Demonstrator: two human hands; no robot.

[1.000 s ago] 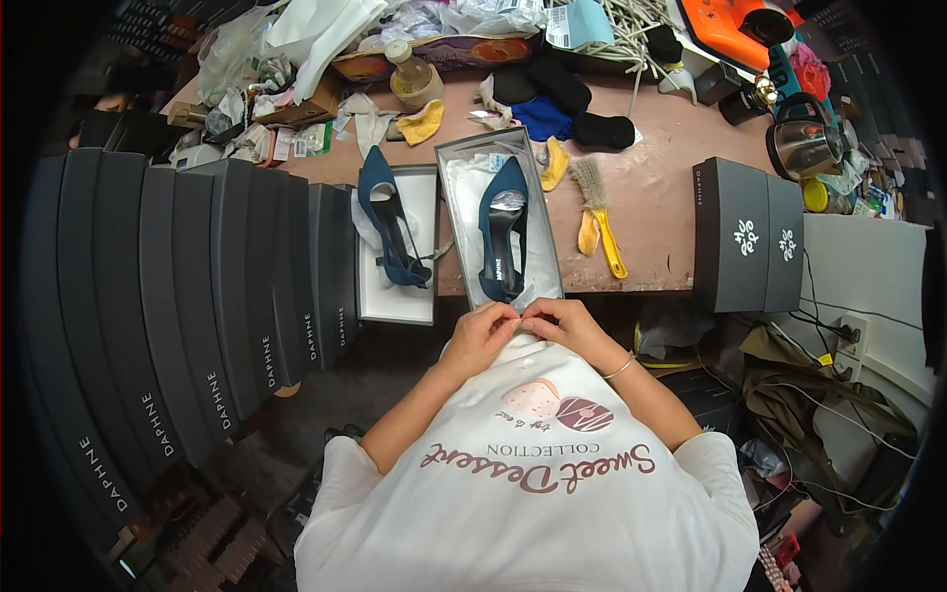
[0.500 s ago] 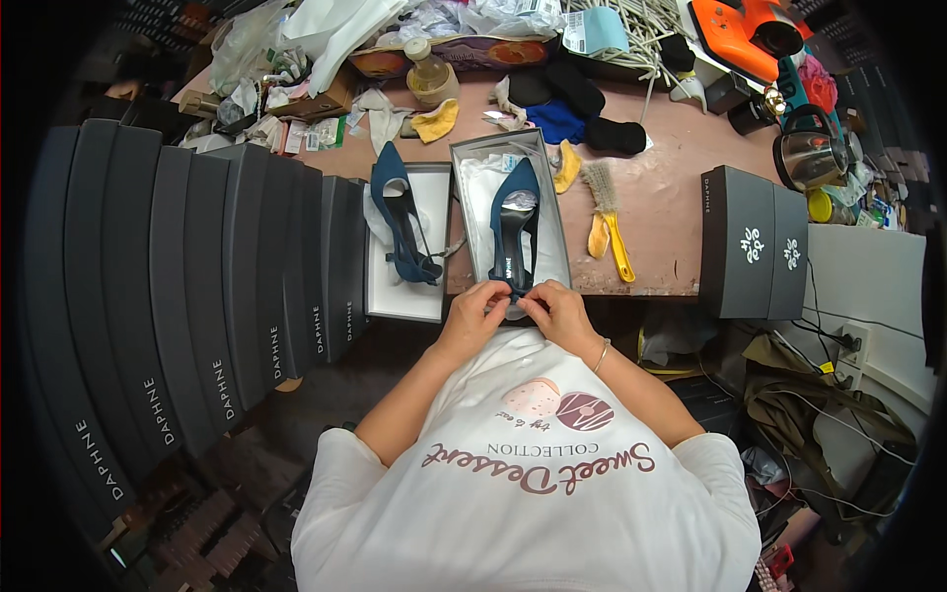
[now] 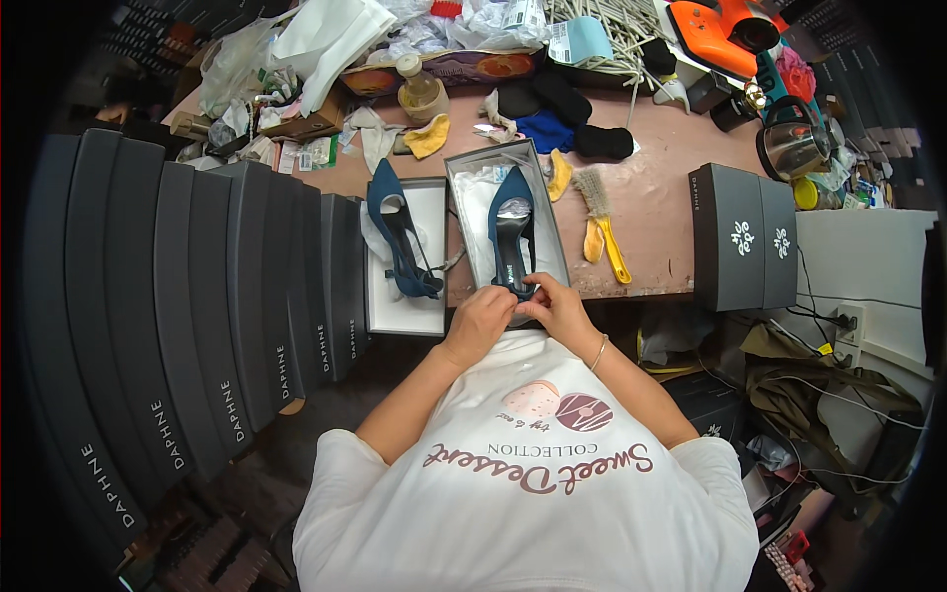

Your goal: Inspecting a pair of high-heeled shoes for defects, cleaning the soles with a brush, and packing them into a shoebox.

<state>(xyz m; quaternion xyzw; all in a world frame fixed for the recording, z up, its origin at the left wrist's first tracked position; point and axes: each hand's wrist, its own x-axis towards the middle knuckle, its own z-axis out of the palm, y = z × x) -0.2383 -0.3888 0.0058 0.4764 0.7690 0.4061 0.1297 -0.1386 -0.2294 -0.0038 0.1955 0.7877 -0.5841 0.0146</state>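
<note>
Fabric of a white T-shirt (image 3: 533,483) lies nearest to us, and past it we see 2 bare forearms reaching forward. We find the left hand (image 3: 480,324) and the right hand (image 3: 557,310) close together at the near end of a grey shoe box (image 3: 555,247), with a thin bracelet (image 3: 600,353) around the right wrist. Inside that box lies a dark blue shoe (image 3: 510,235), its pointed toe away from us and its heel end right at the fingertips, between the 2 hands. We see the left fingers bent and bunched at the left of the heel end, hiding what they touch. On the right hand, thumb and forefinger sit close to the shoe's back edge; whether either hand is clamped on it, we cannot tell.

Just to the left, we see another blue shoe (image 3: 397,222) slanted in a white-lined box (image 3: 395,318), apart from the fingers. Further left stands a row of dark boxes (image 3: 217,306). To the right, a brush (image 3: 604,222) with a yellow handle rests on the table (image 3: 661,237), and 2 black boxes (image 3: 745,237) stand near its edge.

Farther off, we notice a yellow cloth (image 3: 427,138), a bottle (image 3: 422,96), a glass kettle (image 3: 792,148) and an orange device (image 3: 705,39).
</note>
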